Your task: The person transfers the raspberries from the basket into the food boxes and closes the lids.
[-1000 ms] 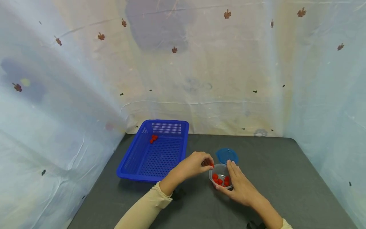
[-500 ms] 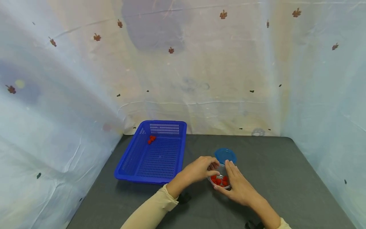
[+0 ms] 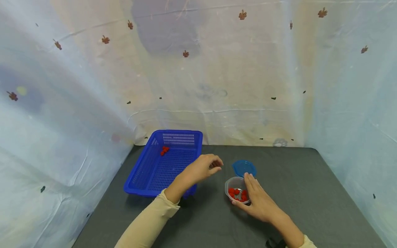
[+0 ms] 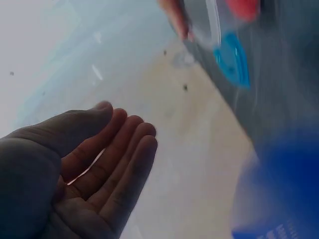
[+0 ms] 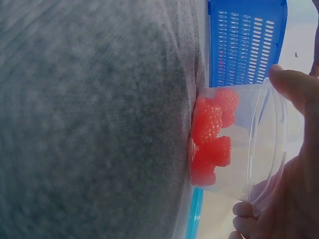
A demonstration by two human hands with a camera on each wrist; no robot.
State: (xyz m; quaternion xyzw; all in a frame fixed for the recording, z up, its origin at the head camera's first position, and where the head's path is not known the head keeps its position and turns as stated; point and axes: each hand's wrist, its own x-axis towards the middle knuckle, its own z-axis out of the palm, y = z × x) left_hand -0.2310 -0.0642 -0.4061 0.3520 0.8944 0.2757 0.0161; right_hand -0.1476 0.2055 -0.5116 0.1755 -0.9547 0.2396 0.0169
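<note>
My left hand (image 3: pixel 203 167) hovers between the blue basket (image 3: pixel 131 188) and the tub, fingers loosely bent. The left wrist view confirms nothing lies between the thumb and fingers of that hand (image 4: pixel 107 164). My right hand (image 3: pixel 260 203) holds a clear plastic tub (image 3: pixel 229 182) by its rim, thumb on the near side and fingers on the far side. Several red raspberries (image 5: pixel 208 119) lie in the bottom of the upright tub, which stands on the table. A few more raspberries (image 3: pixel 164 150) sit in the basket's far left corner.
A blue lid (image 3: pixel 244 167) lies on the dark grey table (image 3: pixel 297 186) just behind the tub. The basket stands to the left of the tub. Behind the table hangs a pale patterned sheet (image 3: pixel 229 75), which also closes both sides.
My left hand moved to the tub, let go of a raspberry there, then drew back up and left towards the basket. My right hand kept its hold on the tub.
</note>
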